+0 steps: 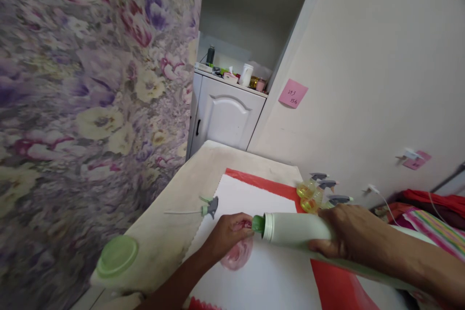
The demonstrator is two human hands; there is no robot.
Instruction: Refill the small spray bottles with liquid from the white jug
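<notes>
My left hand (229,233) is closed around the neck of a clear pink bottle (238,255) standing on white paper. My right hand (336,232) grips a long pale green bottle (298,229), tipped nearly level with its open threaded mouth facing left. Between that mouth and the pink bottle's neck sits a green translucent piece (258,224); whether it is a funnel I cannot tell. Left of the paper's middle lies a grey-and-green spray head (209,208) with its thin tube pointing left. Any liquid passing between the bottles cannot be made out.
White paper (276,281) over a red sheet (337,281) covers part of the table (174,223). A green round lid or bowl (116,255) rests at the left edge. Several spray bottles with yellow liquid (308,198) stand by the wall. Beyond are a white cabinet (225,111) and floral curtain (98,121).
</notes>
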